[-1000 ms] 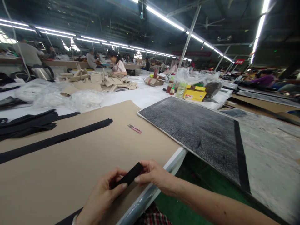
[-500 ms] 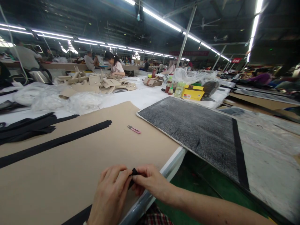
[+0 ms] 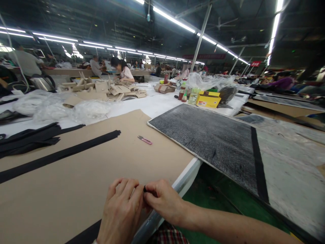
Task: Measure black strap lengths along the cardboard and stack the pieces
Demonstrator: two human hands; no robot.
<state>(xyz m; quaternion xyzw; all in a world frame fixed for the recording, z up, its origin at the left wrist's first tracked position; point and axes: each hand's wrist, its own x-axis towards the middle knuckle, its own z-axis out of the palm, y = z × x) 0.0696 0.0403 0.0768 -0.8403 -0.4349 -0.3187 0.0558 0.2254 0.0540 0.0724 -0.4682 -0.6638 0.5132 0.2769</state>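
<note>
Tan table (image 3: 63, 193) is filling the near ground, its edge (image 3: 187, 174) running just under the wrists. Right hand (image 3: 165, 200) is pinching narrow, thumb and forefinger closing on a black strip (image 3: 145, 189); only a scrap of it is showing, between the two hands near the edge. Left hand (image 3: 122, 210) is meeting it, fingers bunching close together; its thumb is hiding behind, so cannot tell what that grip is holding. A black tail (image 3: 85, 233) is emerging beneath the left wrist, probably the same piece. Risks, by my reading: so small a pinch could be letting the end slip or fold crooked, and the covering fingers could be masking it; a tail catching under the wrist could be pulling it askew. Farther on, a long strip (image 3: 63, 150) is lying flat, pink snips (image 3: 145, 140) resting well apart, points bare. A dark panel (image 3: 203, 145) is lying to the right. Beyond, bags (image 3: 93, 106), a yellow box (image 3: 208, 100), card scraps (image 3: 101, 88); a person in pink (image 3: 126, 73) is sitting behind.
</note>
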